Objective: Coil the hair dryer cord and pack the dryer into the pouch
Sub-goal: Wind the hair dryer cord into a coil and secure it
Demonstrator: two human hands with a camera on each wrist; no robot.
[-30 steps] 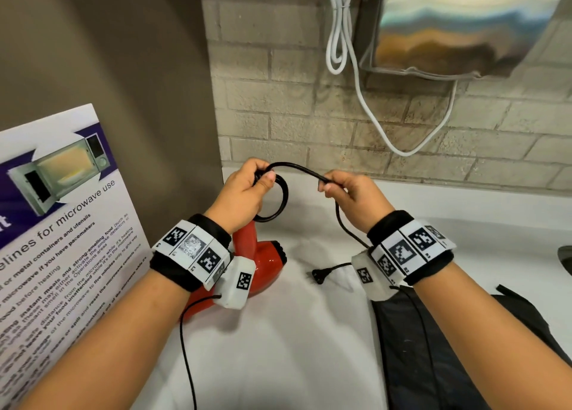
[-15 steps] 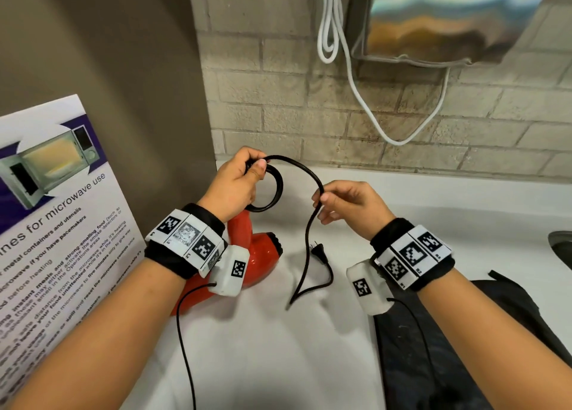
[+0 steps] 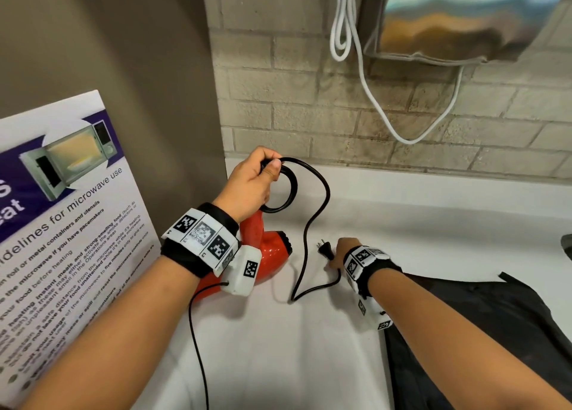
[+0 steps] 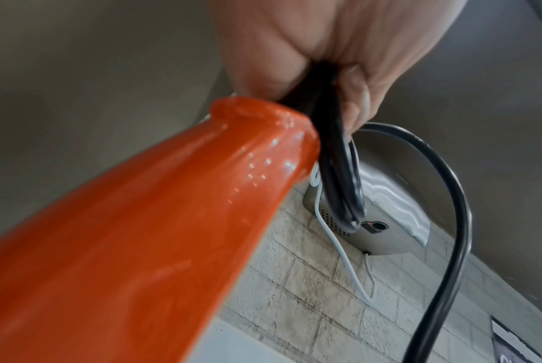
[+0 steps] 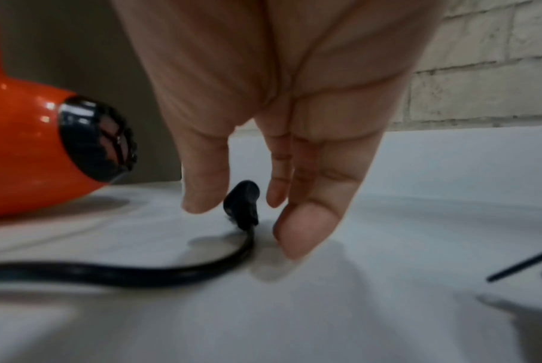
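Black cord (image 3: 312, 221) coil in left hand (image 3: 250, 187) | right hand (image 3: 343, 250) released it, now fingers spread over plug (image 3: 325, 250)

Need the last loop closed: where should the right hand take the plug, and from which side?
Pinch the plug by its black moulded body, coming from above. It lies on the white counter, and the right hand hangs over it, thumb and fingers already either side. Avoid the prongs and the cord.

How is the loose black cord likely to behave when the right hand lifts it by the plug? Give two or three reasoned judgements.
Probably floppy: the loose cord sags from the left hand in bends down to the counter. It likely has some spring, since the held coil keeps round loops. The plug, between the right hand's fingers, looks small and light, so the tail would trail.
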